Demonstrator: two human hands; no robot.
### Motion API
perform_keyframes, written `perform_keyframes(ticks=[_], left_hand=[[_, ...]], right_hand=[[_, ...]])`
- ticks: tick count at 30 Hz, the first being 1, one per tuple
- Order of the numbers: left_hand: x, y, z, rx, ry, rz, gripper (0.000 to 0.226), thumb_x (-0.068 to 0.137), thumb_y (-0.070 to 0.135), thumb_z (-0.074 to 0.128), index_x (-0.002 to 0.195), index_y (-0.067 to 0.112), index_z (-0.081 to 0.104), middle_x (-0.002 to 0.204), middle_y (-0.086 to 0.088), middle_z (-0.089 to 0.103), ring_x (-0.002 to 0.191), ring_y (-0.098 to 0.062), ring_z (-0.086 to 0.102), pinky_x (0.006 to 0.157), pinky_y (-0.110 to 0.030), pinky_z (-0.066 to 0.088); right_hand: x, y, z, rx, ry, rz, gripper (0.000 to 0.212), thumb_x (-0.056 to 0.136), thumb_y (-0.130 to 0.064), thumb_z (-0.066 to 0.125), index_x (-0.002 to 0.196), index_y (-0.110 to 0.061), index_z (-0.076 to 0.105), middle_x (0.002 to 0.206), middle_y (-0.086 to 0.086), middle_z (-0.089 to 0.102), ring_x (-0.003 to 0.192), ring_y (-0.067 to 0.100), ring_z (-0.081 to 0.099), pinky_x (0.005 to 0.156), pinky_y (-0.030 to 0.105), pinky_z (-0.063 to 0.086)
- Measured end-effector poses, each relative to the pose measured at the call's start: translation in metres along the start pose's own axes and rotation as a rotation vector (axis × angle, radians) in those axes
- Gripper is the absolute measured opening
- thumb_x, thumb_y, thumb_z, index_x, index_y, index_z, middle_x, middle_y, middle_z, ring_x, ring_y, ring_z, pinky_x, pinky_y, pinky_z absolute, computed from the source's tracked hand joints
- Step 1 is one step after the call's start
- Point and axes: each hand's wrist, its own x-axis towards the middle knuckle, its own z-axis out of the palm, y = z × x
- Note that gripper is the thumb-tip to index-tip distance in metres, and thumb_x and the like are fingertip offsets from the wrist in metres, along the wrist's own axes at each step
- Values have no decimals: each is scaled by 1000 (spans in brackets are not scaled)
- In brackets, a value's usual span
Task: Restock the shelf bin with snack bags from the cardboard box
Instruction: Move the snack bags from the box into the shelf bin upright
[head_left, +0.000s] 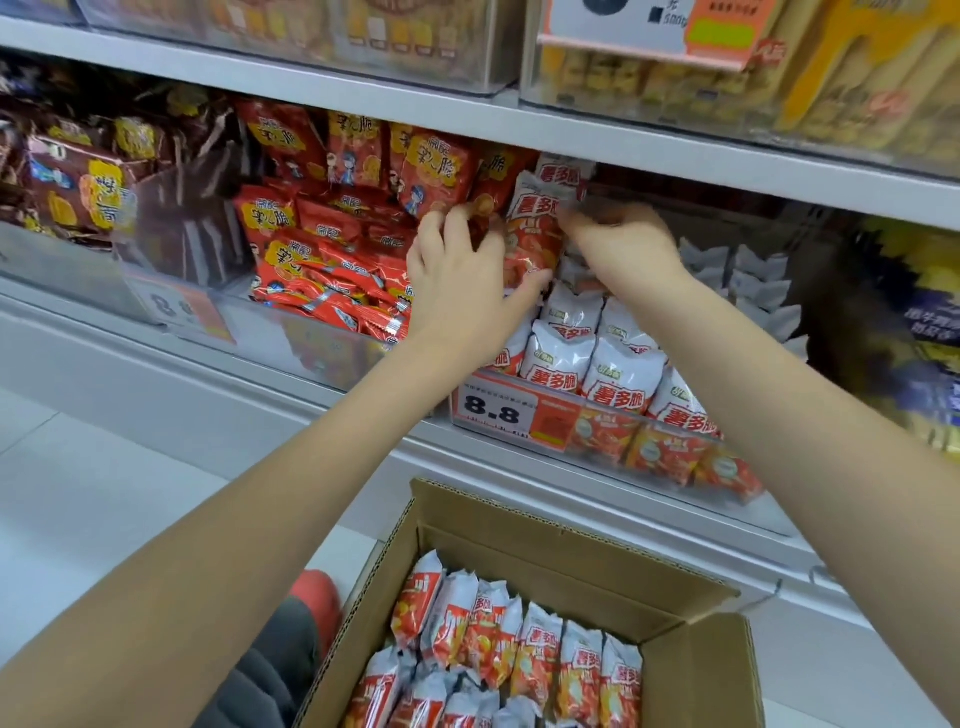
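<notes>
The placing step is in hand: both hands hold one snack bag (535, 228) upright at the back left of the clear shelf bin (613, 447), above the rows of like bags already standing there. The left hand (462, 280) wraps its fingers and thumb round the bag's lower left side; the right hand (618, 244) appears to pinch the upper right edge, though its fingertips are blurred. The bag's long axis runs near vertical, tilted slightly, crimped top toward the shelf above, printed face toward the camera. The next move likely calls for easing it down into the back row, then letting go and reaching to the cardboard box (691, 670) below, which holds many more bags.
</notes>
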Motion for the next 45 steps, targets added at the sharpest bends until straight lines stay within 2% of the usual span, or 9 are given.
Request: perform_keyframes(ticks=[7,12,15,20,24,27,31,35,45], left_hand=[[-79,-14,-19,-241,301,352,17,83,8,58,99,4,63,95,-12,54,91,-27,47,81,-30,34],[-168,-16,14,-137,103,918,13,79,10,53,91,11,50,90,-5,47,81,-21,45,71,-32,35],[-208,-19,45,-8,-356,1061,20,77,17,59,96,16,53,89,-1,57,82,-18,52,72,-28,42],[-241,-33,94,249,-1125,639,47,92,14,52,136,8,38,137,-16,42,126,-32,40,104,-44,32],[-269,-60,133,295,-1326,304,56,92,21,54,143,13,31,148,-14,31,135,-33,31,108,-46,33],[-295,-69,149,257,-1341,51,70,87,29,62,146,20,24,154,-10,14,136,-34,29,106,-49,36],[-323,-66,160,198,-1256,-217,69,88,25,64,142,18,23,149,-14,24,136,-32,32,103,-39,40],[-334,-77,162,82,-1193,-390,72,89,10,56,146,14,11,136,-14,46,119,-27,52,92,-33,46],[-332,-100,165,-55,-1281,-549,30,81,16,66,109,8,64,112,-8,65,106,-23,60,88,-28,49]], right_hand=[[-145,48,-37,134,280,-458,12,92,-7,51,95,-18,55,86,-12,56,79,2,53,65,14,41],[-231,142,-3,-327,-151,-673,12,77,-13,47,84,-23,45,77,-9,52,72,7,47,54,16,38],[-250,204,25,-562,-500,-460,17,83,-17,44,98,-25,46,84,-8,50,78,11,51,54,20,39],[-261,273,53,-664,-781,122,43,95,-18,44,137,-20,33,116,4,53,100,24,53,64,29,43],[-269,303,72,-618,-904,423,73,90,-25,60,149,-18,17,135,9,47,122,29,47,96,37,43],[-272,314,82,-452,-937,613,75,86,-31,67,146,-17,23,139,5,45,121,22,51,92,28,45],[-281,313,113,-168,-908,844,55,86,-35,68,132,-18,43,112,-3,51,91,10,58,70,21,51],[-294,300,156,26,-922,1018,55,85,-41,66,129,-19,42,122,3,56,105,16,58,78,27,53],[-311,291,181,352,-696,1411,92,66,-51,80,140,-26,31,127,5,57,110,24,56,82,43,52]])
